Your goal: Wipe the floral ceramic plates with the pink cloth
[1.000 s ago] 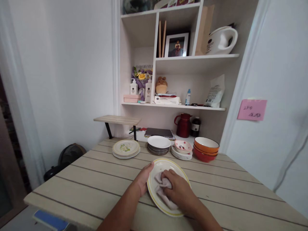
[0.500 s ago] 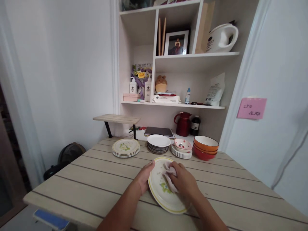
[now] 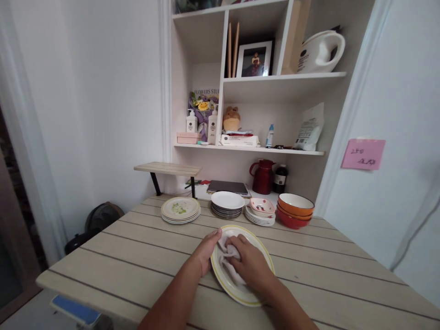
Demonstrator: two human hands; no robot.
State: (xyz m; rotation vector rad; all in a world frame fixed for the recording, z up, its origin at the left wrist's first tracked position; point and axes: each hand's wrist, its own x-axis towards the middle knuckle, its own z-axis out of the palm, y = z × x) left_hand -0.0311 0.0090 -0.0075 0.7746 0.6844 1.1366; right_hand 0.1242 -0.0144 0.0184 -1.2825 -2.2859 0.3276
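1. The plate (image 3: 225, 280), cream with yellow rim bands, lies over the table (image 3: 137, 256) toward its near edge; whether its underside touches the boards cannot be told.
2. The left hand (image 3: 206, 251) grips the plate by its left rim in a narrow hold, thumb at the upper left; the other fingers are largely hidden.
3. The right hand (image 3: 250, 262), fingers bunched, holds the cloth (image 3: 232, 252) against the plate's face, covering much of its middle.
4. Along the table's far edge, left to right: the patterned stack (image 3: 180, 208), three or more plates; the white-topped stack (image 3: 227, 200), with dark rims beneath; the small dish (image 3: 261, 207), resting on little plates; and the nested bowls (image 3: 294, 204), orange over red, nearest the far right corner.
5. At the far left corner stands the riser (image 3: 167, 168), on black legs.
6. Beyond the far edge: the laptop (image 3: 227, 187), lid closed, then the red jug (image 3: 263, 178) beside the dark bottle (image 3: 280, 179).
7. Above these, the shelves (image 3: 275, 149).
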